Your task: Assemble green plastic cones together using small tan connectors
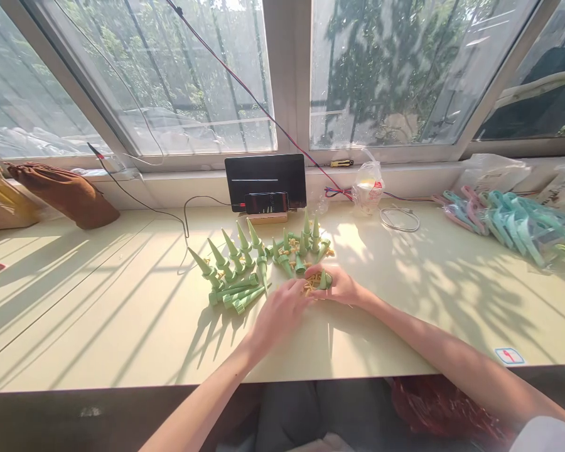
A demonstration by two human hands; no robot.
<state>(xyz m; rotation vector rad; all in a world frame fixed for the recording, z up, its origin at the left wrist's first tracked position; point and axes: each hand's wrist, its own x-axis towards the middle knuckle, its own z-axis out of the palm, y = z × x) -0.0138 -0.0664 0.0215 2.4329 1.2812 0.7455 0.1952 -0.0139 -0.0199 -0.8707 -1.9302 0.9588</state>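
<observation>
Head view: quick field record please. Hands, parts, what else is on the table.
left hand: fingertips at the small yellow parts, grip unclear
right hand: closed on one green cone
cones: upright row and flat-lying ones left of the hands; another cluster behind them
table: cream, sunlit
back: phone on stand before dark screen
right: teal and pink plastic pieces, coiled cable
left: brown bag

we sit at the table (98, 301) | our left hand (280, 314) and right hand (341, 287) meet front-middle | loose pegs (312, 284) between them | one cone (324, 279) in our right hand | cone rows (230, 276) just behind, leftward | screen (265, 176) at back, phone (266, 203) before it | sack (68, 194) far left | clip heap (513, 223) far right
</observation>
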